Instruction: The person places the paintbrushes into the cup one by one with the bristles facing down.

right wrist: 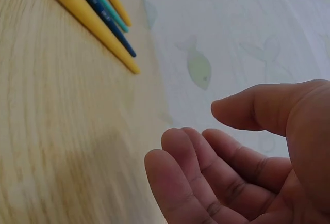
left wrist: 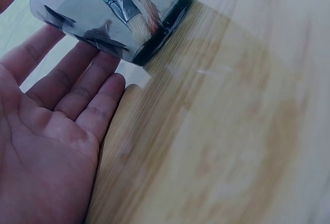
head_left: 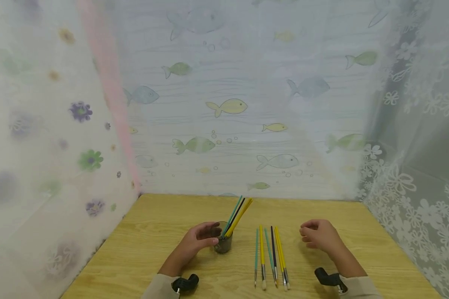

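At the near edge of the view, pale sleeves (head_left: pixel 157 287) end at the wrists, each wrist bearing a black device (head_left: pixel 186 284). Just beyond, six loose paintbrushes (head_left: pixel 262 249) lie side by side on the wood-grain table (head_left: pixel 116 265), bristles toward the person and handles pointing away: two teal, one dark and three yellow. To their right, the right hand (head_left: pixel 320 236) hangs above the tabletop, its fingers loosely bent and close together, the thumb standing apart from them. To their left, the left hand (head_left: pixel 196 241) is at the side of a dark see-through cup (head_left: pixel 223 246), its fingers slightly parted and gently bent, their tips at the far side of the cup and the thumb at the near side; how firmly they press cannot be told. Inside the cup, teal, dark and yellow brushes (head_left: pixel 240 216) stand bristles down, handles leaning right. Behind the table hangs a fish-patterned curtain (head_left: pixel 232 106), with a flower-printed curtain (head_left: pixel 41 145) at left and white floral lace (head_left: pixel 430 211) at right.
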The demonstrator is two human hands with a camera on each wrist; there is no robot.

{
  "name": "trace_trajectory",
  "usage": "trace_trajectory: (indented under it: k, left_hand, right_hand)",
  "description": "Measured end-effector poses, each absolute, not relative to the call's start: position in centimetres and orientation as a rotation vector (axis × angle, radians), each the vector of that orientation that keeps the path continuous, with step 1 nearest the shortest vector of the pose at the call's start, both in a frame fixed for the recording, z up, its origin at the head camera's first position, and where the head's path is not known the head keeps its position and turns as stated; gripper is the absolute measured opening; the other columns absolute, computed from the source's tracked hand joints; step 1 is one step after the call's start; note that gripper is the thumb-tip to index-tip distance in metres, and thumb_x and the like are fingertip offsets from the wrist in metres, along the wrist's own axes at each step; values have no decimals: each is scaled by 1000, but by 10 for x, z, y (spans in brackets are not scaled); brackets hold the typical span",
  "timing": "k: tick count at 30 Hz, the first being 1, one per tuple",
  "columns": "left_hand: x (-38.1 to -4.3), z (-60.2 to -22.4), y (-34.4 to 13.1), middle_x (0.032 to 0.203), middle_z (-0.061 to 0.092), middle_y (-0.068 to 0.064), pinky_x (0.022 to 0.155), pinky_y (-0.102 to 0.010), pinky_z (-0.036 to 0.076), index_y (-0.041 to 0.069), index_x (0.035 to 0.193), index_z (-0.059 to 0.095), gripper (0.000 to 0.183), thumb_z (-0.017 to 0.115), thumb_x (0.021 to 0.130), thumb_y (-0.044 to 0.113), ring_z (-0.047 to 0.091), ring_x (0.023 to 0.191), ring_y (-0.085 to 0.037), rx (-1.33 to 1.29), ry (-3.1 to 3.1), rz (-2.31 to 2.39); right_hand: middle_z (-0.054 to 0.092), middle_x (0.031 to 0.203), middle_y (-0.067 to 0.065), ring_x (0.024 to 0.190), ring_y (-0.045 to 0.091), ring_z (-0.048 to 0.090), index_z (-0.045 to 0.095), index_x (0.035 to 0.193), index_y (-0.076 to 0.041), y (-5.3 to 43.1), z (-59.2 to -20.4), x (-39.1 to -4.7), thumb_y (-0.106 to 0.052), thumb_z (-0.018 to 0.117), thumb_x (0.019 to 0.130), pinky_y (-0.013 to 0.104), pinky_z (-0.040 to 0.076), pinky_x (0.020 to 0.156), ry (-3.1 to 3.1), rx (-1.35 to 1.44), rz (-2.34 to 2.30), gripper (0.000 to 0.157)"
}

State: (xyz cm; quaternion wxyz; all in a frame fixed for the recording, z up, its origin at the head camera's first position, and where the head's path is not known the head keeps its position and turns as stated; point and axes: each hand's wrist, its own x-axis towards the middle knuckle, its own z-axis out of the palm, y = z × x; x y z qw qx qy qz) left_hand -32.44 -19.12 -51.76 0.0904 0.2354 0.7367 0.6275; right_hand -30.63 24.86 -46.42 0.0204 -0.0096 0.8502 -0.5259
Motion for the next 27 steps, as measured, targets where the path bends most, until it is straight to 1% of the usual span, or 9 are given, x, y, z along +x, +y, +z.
trace_trajectory:
  k: [3, 7, 11, 17, 24, 27]
  left_hand:
    - [-324, -517, -191, 152, 54, -19, 103, -25, 51, 4, 156, 43, 58, 65, 103, 15, 55, 138, -31, 701, 2185, 1864]
    - [-324, -517, -191, 152, 53, -22, 104, -27, 52, 2, 156, 42, 59, 64, 104, 14, 57, 137, -33, 719, 2182, 1866]
    - [-323, -517, -191, 151, 53, -23, 104, -28, 52, 1, 156, 42, 60, 65, 103, 15, 57, 137, -35, 719, 2177, 1873]
    - [-324, -517, -192, 151, 53, -22, 104, -29, 53, 1, 156, 42, 60, 66, 103, 17, 55, 138, -37, 726, 2166, 1874]
    - [-326, -520, -192, 151, 55, -17, 104, -28, 52, 4, 156, 43, 61, 67, 102, 19, 55, 139, -33, 705, 2149, 1875]
    - [-326, -521, -193, 151, 54, -18, 104, -28, 52, 3, 156, 43, 61, 67, 102, 18, 54, 139, -34, 708, 2140, 1882]
  right_hand:
    - [71, 111, 24, 89, 29, 74, 61, 127, 12, 249, -468, -308, -17, 66, 101, 42, 63, 73, 2610, -10, -1624, 39]
    - [72, 105, 21, 82, 26, 73, 63, 124, 13, 244, -471, -310, -12, 65, 101, 42, 63, 69, 2575, 27, -1611, 34]
    - [72, 103, 20, 80, 24, 72, 63, 122, 13, 238, -476, -311, -11, 65, 100, 40, 62, 68, 2531, 42, -1599, 33]
    - [73, 104, 17, 81, 22, 73, 63, 125, 13, 229, -483, -311, -14, 71, 97, 39, 63, 68, 2525, 37, -1549, 39]
    - [77, 95, 11, 80, 23, 74, 67, 120, 11, 218, -481, -308, -14, 79, 91, 39, 63, 68, 2556, -41, -1462, 40]
    - [77, 93, 9, 79, 22, 74, 69, 117, 9, 213, -479, -307, -15, 82, 88, 39, 63, 67, 2586, -63, -1428, 40]
